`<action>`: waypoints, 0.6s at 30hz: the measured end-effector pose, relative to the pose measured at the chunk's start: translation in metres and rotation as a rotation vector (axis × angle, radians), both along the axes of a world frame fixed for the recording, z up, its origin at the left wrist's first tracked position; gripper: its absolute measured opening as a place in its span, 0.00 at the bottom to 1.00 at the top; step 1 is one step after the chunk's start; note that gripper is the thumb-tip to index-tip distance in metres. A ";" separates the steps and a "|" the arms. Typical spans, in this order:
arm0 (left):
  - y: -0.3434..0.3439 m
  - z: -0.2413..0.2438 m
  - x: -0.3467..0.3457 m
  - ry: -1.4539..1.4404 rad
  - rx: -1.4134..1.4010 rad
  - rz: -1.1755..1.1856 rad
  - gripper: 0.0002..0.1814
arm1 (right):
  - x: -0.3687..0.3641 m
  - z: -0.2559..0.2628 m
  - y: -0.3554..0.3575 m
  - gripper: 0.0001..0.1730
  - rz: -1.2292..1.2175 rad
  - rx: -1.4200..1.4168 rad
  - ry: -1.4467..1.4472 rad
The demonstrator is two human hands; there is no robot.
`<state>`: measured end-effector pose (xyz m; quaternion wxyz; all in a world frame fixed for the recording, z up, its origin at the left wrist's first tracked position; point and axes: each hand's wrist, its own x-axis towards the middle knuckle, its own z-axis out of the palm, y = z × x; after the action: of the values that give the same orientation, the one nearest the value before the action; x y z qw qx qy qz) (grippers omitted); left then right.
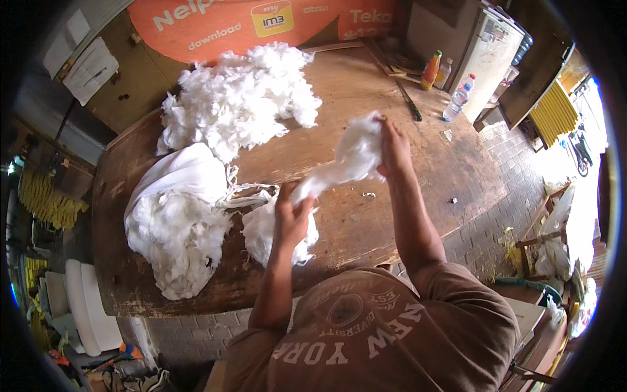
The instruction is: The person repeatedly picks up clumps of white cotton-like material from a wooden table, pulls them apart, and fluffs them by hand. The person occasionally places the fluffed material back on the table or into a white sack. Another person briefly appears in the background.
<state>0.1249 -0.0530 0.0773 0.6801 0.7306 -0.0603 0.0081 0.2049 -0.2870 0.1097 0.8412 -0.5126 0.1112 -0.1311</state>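
A tuft of white fibre stuffing [360, 147] is stretched between my two hands above a wooden table. My right hand [396, 147] grips its thick, fluffy far end. Its thinner, drawn-out end is held by my left hand [292, 215]. Below and partly behind the left hand lies a smaller clump of stuffing [257, 230]. Farther left, a white fabric cover [181, 171] lies with a matted mass of fibre [176, 240] spilling from it. Stringy white strands [245, 193] run from the cover towards the small clump.
A big loose heap of stuffing [245, 98] covers the far left of the wooden table [352, 220]. At the far right are a knife [411, 105], a clear plastic bottle [456, 104] and an orange bottle [431, 71]. Small scraps, including one white bit [368, 194], lie on the tabletop.
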 end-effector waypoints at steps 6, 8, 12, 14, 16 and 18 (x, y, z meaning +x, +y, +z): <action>-0.051 -0.004 0.028 0.099 -0.336 -0.164 0.20 | -0.046 -0.004 0.033 0.09 0.218 0.027 0.021; -0.054 -0.019 0.036 0.169 -0.272 -0.207 0.17 | -0.052 0.009 0.037 0.10 0.303 0.130 0.064; -0.044 -0.018 0.023 -0.416 0.017 -0.229 0.10 | -0.036 -0.004 0.015 0.11 0.111 -0.234 0.124; -0.039 -0.001 -0.002 -0.440 0.137 -0.196 0.07 | -0.006 -0.031 -0.010 0.12 0.081 -0.387 0.023; -0.036 -0.003 -0.019 -0.378 0.112 -0.156 0.07 | 0.015 -0.049 -0.021 0.12 0.008 -0.541 0.009; -0.029 -0.009 -0.031 -0.320 0.042 -0.118 0.07 | 0.039 -0.069 -0.029 0.12 -0.110 -0.597 -0.052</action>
<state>0.0938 -0.0819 0.0684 0.6458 0.7291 -0.2108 0.0833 0.2434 -0.3164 0.0409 0.6476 -0.7269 0.0738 -0.2163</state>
